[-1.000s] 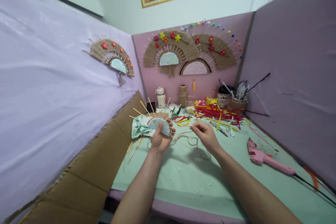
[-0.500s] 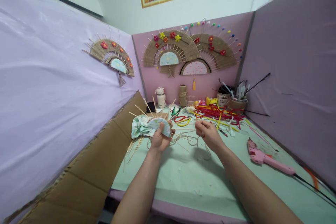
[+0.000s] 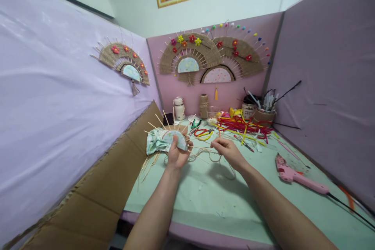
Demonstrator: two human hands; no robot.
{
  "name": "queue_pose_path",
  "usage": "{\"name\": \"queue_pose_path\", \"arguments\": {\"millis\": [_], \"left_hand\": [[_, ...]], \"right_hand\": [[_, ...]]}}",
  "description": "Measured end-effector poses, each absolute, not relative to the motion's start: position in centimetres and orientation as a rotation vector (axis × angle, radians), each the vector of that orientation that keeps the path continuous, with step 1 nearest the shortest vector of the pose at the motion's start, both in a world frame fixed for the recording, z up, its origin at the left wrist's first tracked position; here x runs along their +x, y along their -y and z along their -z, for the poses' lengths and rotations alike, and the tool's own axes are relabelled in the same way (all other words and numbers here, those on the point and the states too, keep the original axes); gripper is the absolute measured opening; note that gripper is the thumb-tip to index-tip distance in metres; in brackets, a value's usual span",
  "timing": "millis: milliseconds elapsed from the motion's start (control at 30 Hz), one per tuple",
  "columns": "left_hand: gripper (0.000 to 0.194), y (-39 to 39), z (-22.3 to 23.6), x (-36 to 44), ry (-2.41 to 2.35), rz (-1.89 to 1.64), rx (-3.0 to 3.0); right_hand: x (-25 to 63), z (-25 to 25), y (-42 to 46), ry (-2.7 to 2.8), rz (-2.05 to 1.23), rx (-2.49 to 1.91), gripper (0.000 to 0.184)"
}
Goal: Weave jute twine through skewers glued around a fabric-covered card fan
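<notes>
My left hand (image 3: pixel 177 155) grips a small half-round fan base (image 3: pixel 178 140) covered in pale blue floral cloth, thumb across its front. Thin wooden sticks (image 3: pixel 159 121) fan out from its curved edge, upward and to the right. To the right, my right hand (image 3: pixel 227 150) is closed in a pinch on what looks like thin twine, level with the tips of the right-hand sticks. Loops of twine (image 3: pixel 215 160) lie on the table below it. Bunched green and white cloth (image 3: pixel 155 142) lies just left of the fan base, above loose sticks (image 3: pixel 150 164).
Red-and-yellow-handled pliers (image 3: pixel 205 134) and a pile of red and yellow pipe cleaners (image 3: pixel 243 127) lie behind my hands. A pink glue gun (image 3: pixel 301 177) rests at right. A twine spool (image 3: pixel 204 106) and white bottle (image 3: pixel 179 108) stand at back. Cardboard (image 3: pixel 96 187) leans along the left.
The fan base has turned slightly counterclockwise and shifted left in my left hand. My right hand has moved a little left and down, still pinched.
</notes>
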State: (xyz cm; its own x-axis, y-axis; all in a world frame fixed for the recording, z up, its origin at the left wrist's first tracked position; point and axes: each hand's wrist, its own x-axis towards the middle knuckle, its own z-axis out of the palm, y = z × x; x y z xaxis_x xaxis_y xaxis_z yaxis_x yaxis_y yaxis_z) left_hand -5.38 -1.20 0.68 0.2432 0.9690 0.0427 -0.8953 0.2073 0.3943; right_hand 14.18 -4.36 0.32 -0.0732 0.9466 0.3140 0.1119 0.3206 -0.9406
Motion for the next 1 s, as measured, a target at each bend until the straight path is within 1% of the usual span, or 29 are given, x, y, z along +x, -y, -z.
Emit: {"name": "queue_pose_path", "arguments": {"millis": [100,200,300,367,500,600,733,833,1000], "left_hand": [[0.027,1.4,-0.8,-5.2,-0.216,-1.338,0.339],[0.027,1.6,-0.9,-4.8,-0.203,-1.355,0.315],[0.034,2.0,-0.8,-4.5,-0.165,-1.285,0.34],[0.039,2.2,-0.8,-4.3,-0.141,-1.237,0.354],[0.044,2.5,-0.9,-4.1,-0.122,-1.179,0.338],[0.042,2.6,-0.9,-4.1,-0.143,-1.146,0.31],[0.035,2.6,-0.9,-4.0,-0.18,-1.119,0.266],[0.03,2.7,-0.9,-4.0,-0.167,-1.149,0.268],[0.034,2.7,-0.8,-4.1,-0.123,-1.149,0.269]], "right_hand": [[13.1,0.8,4.2,1.62,-1.043,-1.062,0.034],[11.9,1.9,4.5,1.817,-1.113,-0.978,0.035],[11.2,2.2,5.1,1.939,-1.17,-0.893,0.033],[11.1,1.9,5.4,1.98,-1.183,-0.875,0.031],[11.4,0.9,5.8,2.044,-1.1,-0.914,0.026],[11.4,0.7,5.8,2.079,-1.098,-0.941,0.024],[11.1,1.4,5.7,2.017,-1.18,-0.975,0.02],[11.0,1.9,5.4,1.977,-1.179,-0.984,0.021],[10.9,2.4,5.2,2.019,-1.168,-0.966,0.023]]}}
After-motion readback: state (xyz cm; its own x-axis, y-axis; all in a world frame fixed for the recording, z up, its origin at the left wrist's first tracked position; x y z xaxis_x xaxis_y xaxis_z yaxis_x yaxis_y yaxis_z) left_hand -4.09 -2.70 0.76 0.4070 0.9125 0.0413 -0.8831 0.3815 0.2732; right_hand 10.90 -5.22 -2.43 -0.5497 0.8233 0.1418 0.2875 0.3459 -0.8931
